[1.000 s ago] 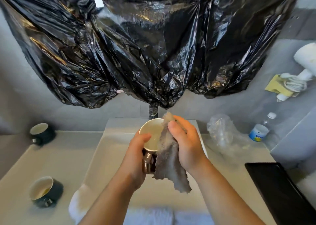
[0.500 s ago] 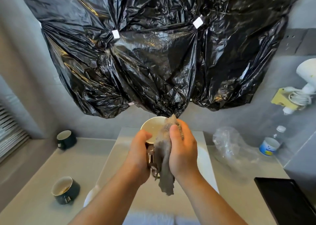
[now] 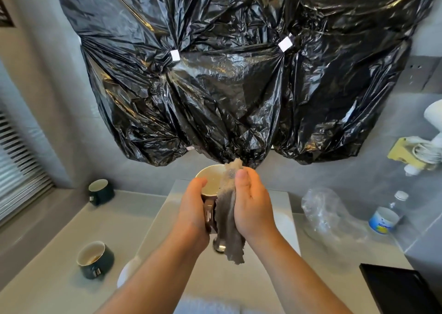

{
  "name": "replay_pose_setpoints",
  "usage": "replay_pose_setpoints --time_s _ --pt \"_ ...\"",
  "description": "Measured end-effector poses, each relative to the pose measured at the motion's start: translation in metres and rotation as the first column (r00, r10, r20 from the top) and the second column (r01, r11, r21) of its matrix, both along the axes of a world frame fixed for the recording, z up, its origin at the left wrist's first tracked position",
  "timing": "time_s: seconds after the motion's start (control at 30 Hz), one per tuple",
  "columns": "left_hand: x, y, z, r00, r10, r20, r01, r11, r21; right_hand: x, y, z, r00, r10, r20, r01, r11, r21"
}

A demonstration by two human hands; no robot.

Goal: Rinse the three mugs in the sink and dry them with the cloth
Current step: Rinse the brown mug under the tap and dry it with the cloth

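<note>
Mug (image 3: 211,180) gripped round its body by left hand (image 3: 191,209), over sink (image 3: 239,289) below. Right hand (image 3: 252,206) pinches cloth (image 3: 227,227) against the rim. Ceramic, likely wet, slippery, breakable: hold body firmly. Cloth limp.

Bathroom: sink (image 3: 165,218) under the left grip (image 3: 191,208), grey tiled wall (image 3: 358,177) behind it, wall-mounted hair dryer (image 3: 434,115) far right.

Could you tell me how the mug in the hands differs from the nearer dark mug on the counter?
The cream-lined mug is held tilted by the left hand; the nearer dark green mug stands upright on the pale counter. The right hand presses the grey cloth against the first; the second is untouched. Both have cream insides.
</note>
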State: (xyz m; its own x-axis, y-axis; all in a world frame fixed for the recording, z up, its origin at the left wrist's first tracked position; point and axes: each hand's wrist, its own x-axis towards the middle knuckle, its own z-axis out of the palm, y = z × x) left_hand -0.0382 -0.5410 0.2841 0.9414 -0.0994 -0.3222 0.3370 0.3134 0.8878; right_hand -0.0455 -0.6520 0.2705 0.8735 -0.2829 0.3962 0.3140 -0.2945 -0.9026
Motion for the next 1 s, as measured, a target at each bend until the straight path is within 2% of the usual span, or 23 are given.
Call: replay_pose_setpoints --time_s 0.1,0.2,0.27,0.3,0.37,0.4,0.5,0.67,0.83,0.93,0.97,1.0 --pt "0.003 0.021 -0.022 0.993 0.110 -0.039 -0.107 0.992 0.062 0.001 0.012 -0.019 0.998 -0.046 -0.039 0.041 0.992 -0.121" --pt "0.012 0.057 -0.043 0.978 0.204 -0.039 -0.197 0.971 0.133 0.016 0.020 -0.040 0.973 -0.099 -0.209 0.090 0.994 -0.054" --pt "0.023 0.084 -0.057 0.970 0.234 -0.060 -0.222 0.962 0.156 0.034 0.028 -0.055 0.918 0.011 -0.396 0.034 0.994 0.106" --pt "0.032 0.101 -0.067 0.964 0.253 -0.075 -0.239 0.958 0.157 0.047 0.037 -0.064 0.870 0.120 -0.479 0.007 0.967 0.256" --pt "0.043 0.122 -0.080 0.952 0.296 -0.083 -0.278 0.945 0.173 0.065 0.049 -0.075 0.777 0.311 -0.548 0.051 0.836 0.546" --pt "0.052 0.134 -0.088 0.946 0.313 -0.084 -0.294 0.938 0.183 0.077 0.058 -0.084 0.756 0.348 -0.555 0.082 0.790 0.607" --pt "0.086 0.164 -0.113 0.936 0.329 -0.127 -0.304 0.935 0.180 0.125 0.084 -0.112 0.769 0.223 -0.599 0.206 0.800 0.563" --pt "0.144 0.201 -0.154 0.947 0.272 -0.173 -0.237 0.951 0.196 0.219 0.102 -0.156 0.780 0.235 -0.580 0.372 0.572 0.731" --pt "0.192 0.212 -0.174 0.949 0.223 -0.225 -0.180 0.964 0.195 0.285 0.100 -0.195 0.741 0.215 -0.636 0.464 0.520 0.717" --pt "0.210 0.212 -0.179 0.959 0.187 -0.214 -0.147 0.971 0.189 0.303 0.098 -0.211 0.744 0.157 -0.649 0.483 0.544 0.686" --pt "0.215 0.211 -0.180 0.965 0.172 -0.200 -0.134 0.972 0.191 0.307 0.098 -0.213 0.735 0.101 -0.671 0.493 0.600 0.630" --pt "0.218 0.210 -0.180 0.969 0.160 -0.186 -0.124 0.973 0.193 0.309 0.098 -0.216 0.705 -0.002 -0.709 0.506 0.701 0.502"
